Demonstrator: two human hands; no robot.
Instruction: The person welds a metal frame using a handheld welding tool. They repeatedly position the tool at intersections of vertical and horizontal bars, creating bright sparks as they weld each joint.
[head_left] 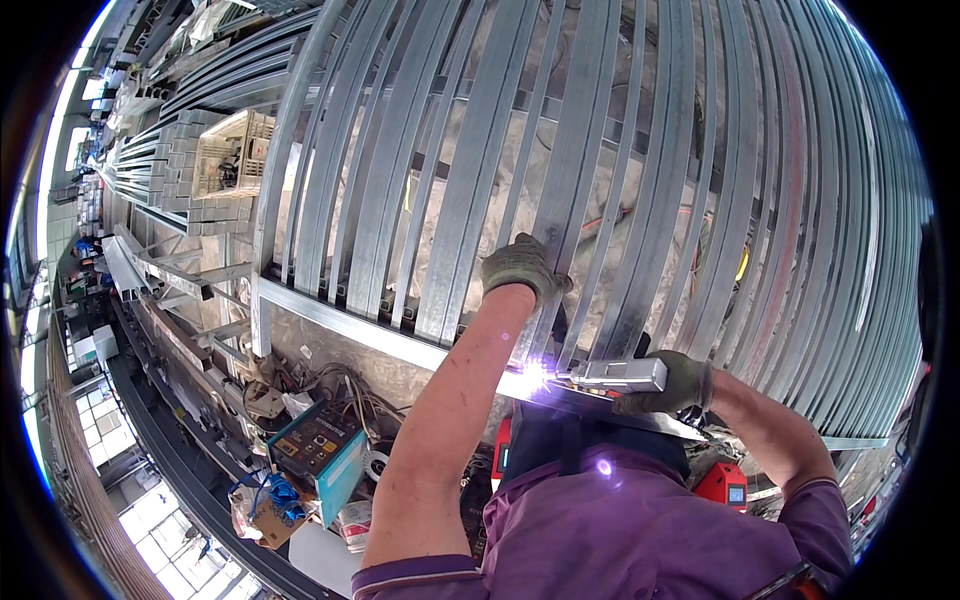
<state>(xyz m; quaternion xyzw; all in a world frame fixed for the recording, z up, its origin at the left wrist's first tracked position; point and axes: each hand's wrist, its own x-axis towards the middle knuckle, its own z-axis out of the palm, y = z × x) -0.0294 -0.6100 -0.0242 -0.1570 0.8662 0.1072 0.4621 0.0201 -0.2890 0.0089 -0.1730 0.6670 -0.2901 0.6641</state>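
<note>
My left hand (522,268), in a grey-green work glove, is closed on one of the long galvanized steel tubes (565,200). My right hand (682,382), also gloved, grips a silver welding gun (622,375) by its rear part. Its tip points left, at the near end of the tubes. There a glaring white-violet arc (533,376) burns at the front rail (370,335) of the frame, and the glare hides the joint itself. Many parallel tubes run away from me across this frame, with gaps between them.
On the left, a beige plastic crate (232,155) sits on stacked steel profiles (185,170). A teal-sided control box (320,450) and tangled cables (345,385) are at the lower left. Red devices with small screens (722,486) stand near my body. Hoses lie beneath the frame.
</note>
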